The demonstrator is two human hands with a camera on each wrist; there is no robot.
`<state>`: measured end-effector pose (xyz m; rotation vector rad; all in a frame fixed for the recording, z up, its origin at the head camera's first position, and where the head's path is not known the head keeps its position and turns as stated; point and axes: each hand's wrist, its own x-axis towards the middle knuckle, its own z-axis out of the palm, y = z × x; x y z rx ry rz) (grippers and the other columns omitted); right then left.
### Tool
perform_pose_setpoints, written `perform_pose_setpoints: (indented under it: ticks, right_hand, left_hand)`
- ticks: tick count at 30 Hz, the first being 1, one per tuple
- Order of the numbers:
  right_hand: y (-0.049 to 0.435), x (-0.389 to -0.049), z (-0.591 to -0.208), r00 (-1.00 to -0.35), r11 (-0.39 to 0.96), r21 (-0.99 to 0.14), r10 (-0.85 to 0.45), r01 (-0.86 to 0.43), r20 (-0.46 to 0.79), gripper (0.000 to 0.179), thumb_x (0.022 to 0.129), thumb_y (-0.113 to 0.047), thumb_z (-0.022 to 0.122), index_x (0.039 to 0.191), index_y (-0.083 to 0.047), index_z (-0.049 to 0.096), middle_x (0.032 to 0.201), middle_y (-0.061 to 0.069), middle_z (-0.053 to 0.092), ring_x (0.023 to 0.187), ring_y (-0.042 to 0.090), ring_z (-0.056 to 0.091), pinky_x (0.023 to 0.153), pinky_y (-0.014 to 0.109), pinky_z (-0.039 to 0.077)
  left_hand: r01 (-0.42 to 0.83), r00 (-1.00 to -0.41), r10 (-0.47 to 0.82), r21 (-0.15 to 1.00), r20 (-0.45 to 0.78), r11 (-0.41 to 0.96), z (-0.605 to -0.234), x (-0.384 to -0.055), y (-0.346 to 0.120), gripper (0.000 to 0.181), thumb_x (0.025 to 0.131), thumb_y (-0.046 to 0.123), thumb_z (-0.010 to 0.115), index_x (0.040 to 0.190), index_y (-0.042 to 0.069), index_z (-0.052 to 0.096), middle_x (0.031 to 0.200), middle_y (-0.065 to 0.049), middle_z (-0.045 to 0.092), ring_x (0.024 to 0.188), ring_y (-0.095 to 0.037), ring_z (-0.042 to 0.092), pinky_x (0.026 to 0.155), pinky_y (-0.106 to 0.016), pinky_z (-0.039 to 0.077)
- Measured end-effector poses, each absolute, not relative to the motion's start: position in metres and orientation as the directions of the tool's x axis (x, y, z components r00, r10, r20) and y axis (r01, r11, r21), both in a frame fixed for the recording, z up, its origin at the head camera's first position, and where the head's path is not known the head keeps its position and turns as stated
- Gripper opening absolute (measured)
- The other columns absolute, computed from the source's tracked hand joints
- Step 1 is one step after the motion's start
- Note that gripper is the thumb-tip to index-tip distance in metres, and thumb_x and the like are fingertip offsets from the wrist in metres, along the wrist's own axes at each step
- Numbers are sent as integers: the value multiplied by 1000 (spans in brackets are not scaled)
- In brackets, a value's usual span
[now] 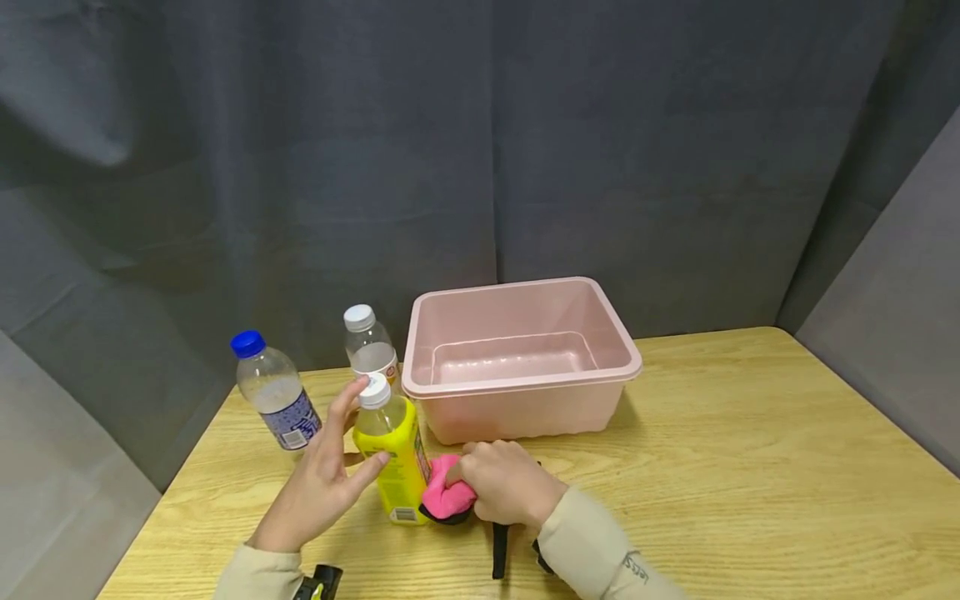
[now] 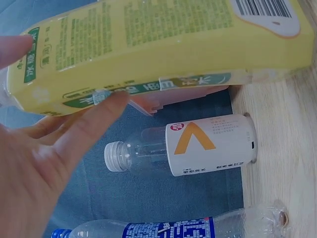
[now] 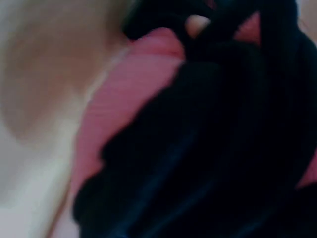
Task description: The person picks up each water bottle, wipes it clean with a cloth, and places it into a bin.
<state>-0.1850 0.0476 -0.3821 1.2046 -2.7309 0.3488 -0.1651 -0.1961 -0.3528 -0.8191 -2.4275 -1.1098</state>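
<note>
A drink bottle [image 1: 402,479] with a yellow label and white cap stands on the table, its barcode low on the front. My left hand [image 1: 318,479] holds it near the top, thumb across the front and fingers at the far left side; the left wrist view shows a finger [image 2: 116,104] against the label. Beside the bottle, my right hand [image 1: 510,482] grips a bunched pink and black cloth [image 1: 447,487]. Black fabric folds fill much of the blurred right wrist view. A black strap [image 1: 500,550] hangs below that hand. The cloth's exact kind cannot be made out.
Behind both hands sits a pink plastic bin [image 1: 521,414] with nothing seen inside. A clear bottle with a white cap [image 1: 360,318] stands left of it. Farther left is a blue-capped bottle [image 1: 279,392]. Grey curtains [image 1: 360,167] enclose the wooden table [image 1: 735,450].
</note>
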Motion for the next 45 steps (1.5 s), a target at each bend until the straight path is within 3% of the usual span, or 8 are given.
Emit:
perform_pose_setpoints:
  ticks: [7, 15, 22, 31, 36, 39, 42, 45]
  right_hand:
    - [47, -184, -389, -672, 654, -156, -717, -740, 184, 40, 70, 7, 75, 96, -22, 81, 84, -9, 66, 70, 8, 56, 55, 23, 46]
    - [49, -183, -382, -687, 674, -136, -704, -726, 182, 42, 71, 4, 75, 102, -24, 80, 88, -6, 67, 72, 11, 59, 55, 26, 46]
    - [53, -178, -363, -652, 642, -189, -631, -743, 420, 44, 70, -3, 85, 109, -20, 75, 84, -1, 59, 65, 14, 56, 50, 25, 45]
    - [51, -173, -343, -458, 539, -211, -379, -816, 804, 50, 69, 9, 77, 114, -11, 75, 105, 9, 64, 80, 21, 65, 66, 34, 59]
    - [50, -173, -341, -438, 504, -234, -334, -831, 835, 50, 71, 10, 77, 117, -9, 74, 109, 10, 64, 84, 22, 66, 70, 35, 60]
    - [50, -174, -341, -450, 516, -233, -348, -824, 822, 50, 71, 9, 77, 117, -10, 74, 108, 9, 64, 83, 21, 65, 70, 35, 59]
    - [50, -174, -341, -457, 517, -239, -347, -822, 819, 50, 71, 10, 77, 117, -9, 75, 108, 9, 64, 84, 21, 65, 70, 35, 59]
    - [50, -174, -341, -458, 513, -243, -348, -823, 818, 50, 71, 9, 77, 117, -9, 75, 108, 9, 64, 84, 21, 66, 71, 36, 59]
  left_hand:
    - [630, -772, 355, 564, 527, 534, -352, -164, -195, 84, 90, -1, 72, 155, 19, 23, 147, -30, 45, 126, -56, 50, 88, -67, 52]
    - [636, -765, 351, 550, 540, 541, -352, -165, -194, 84, 90, -1, 73, 155, 17, 23, 150, -30, 41, 127, -58, 47, 90, -70, 49]
    - [626, -776, 351, 568, 524, 534, -353, -165, -193, 80, 93, 2, 70, 156, 18, 22, 146, -33, 44, 129, -58, 46, 84, -64, 55]
    - [637, -766, 360, 548, 533, 542, -352, -165, -192, 81, 92, 4, 70, 155, 17, 21, 154, -32, 35, 133, -57, 41, 95, -74, 42]
    - [648, -758, 367, 558, 539, 519, -354, -166, -189, 83, 89, 2, 71, 154, 16, 22, 155, -31, 33, 134, -57, 40, 94, -73, 44]
    - [636, -765, 340, 565, 547, 525, -355, -166, -187, 86, 87, 3, 75, 153, 18, 23, 153, -31, 35, 130, -59, 42, 82, -68, 53]
    - [664, -733, 324, 525, 597, 533, -359, -168, -184, 90, 82, 4, 82, 152, 16, 25, 146, -28, 46, 124, -55, 52, 76, -58, 60]
    - [699, -674, 306, 444, 673, 561, -362, -172, -180, 95, 75, 5, 88, 148, 9, 29, 133, -24, 60, 114, -43, 63, 80, -54, 59]
